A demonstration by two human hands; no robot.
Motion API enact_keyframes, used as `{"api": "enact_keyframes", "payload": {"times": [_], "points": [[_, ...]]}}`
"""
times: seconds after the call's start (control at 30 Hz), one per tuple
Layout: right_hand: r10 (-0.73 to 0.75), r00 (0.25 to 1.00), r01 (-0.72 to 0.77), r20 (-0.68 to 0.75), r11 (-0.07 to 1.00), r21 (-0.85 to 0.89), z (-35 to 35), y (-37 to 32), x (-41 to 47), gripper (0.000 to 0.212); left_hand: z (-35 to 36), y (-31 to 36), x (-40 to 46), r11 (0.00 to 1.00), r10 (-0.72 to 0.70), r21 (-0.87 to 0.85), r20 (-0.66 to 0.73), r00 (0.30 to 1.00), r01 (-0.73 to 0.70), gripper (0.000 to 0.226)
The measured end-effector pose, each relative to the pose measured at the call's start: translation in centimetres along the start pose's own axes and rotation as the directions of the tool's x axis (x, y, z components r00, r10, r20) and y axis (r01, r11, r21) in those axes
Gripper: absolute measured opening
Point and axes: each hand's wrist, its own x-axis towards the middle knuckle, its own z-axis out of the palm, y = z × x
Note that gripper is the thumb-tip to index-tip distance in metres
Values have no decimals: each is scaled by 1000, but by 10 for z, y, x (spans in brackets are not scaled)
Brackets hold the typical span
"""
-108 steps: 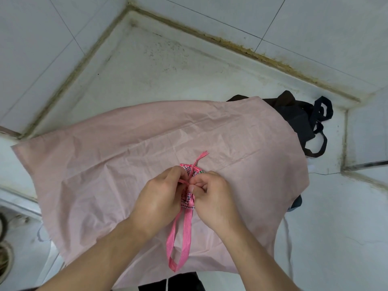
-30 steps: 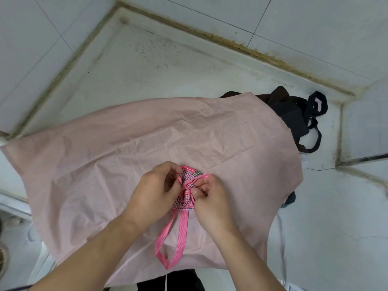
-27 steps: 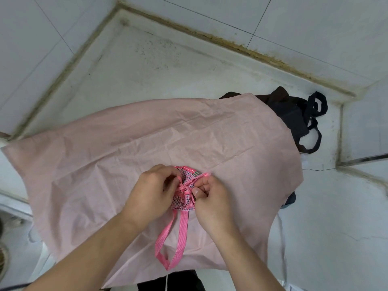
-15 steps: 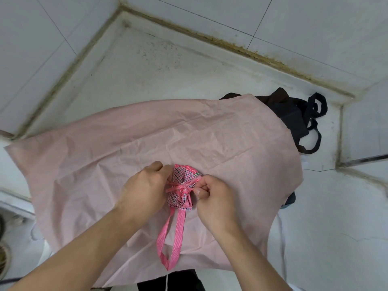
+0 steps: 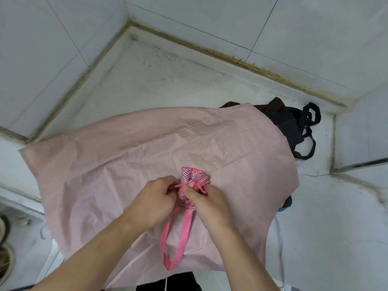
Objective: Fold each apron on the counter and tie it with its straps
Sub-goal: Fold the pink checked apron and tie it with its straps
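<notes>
Both hands meet over the small checked bundle, the folded apron being tied. Her left hand has its fingers curled, pinching a thin pink strap end on its side of the knot; her right hand is likewise curled, thumb forward, gripping the strap loop on the other side. The bundle sits right between the two sets of fingertips and pokes out just beyond them, its long axis running away from her, so the two strap ends leave crosswise to it. That suggests the coming pull goes outward, each hand to its own side, to cinch the knot. Neither hand is nearer; both are on it.

Back toward her wrists, a wider pink neck loop trails flat and slack, clear of the knot. All of this lies on a large pale pink apron spread open on the white counter. Beyond her right hand, well apart, a dark apron with looped straps peeks from under the pink one's far corner. Nothing blocks a sideways pull.
</notes>
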Motion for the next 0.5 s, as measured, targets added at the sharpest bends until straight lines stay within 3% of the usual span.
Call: {"api": "enact_keyframes", "payload": {"times": [0.1,0.17,0.3,0.37,0.43,0.5], "points": [[6,998,-26,66,949,314,-5,-18,-15,42,-17,25,-18,882,18,-470,13,1000,-10,36],[-35,995,-6,89,905,425,-13,-34,-29,33,-29,37,-30,806,85,-591,52,995,-38,30],[-186,982,136,32,813,566,-23,-80,-76,26,-60,51,-58,823,161,-561,87,983,-85,28],[-239,970,224,-52,781,583,-27,-100,-105,27,-78,63,-76,893,201,-424,72,977,-153,5],[-269,956,284,-114,762,582,-31,-111,-125,26,-93,71,-90,913,226,-355,28,974,-201,23],[-285,943,330,-172,733,595,-37,-120,-148,26,-116,85,-110,831,209,-518,-46,977,-203,31]]}}
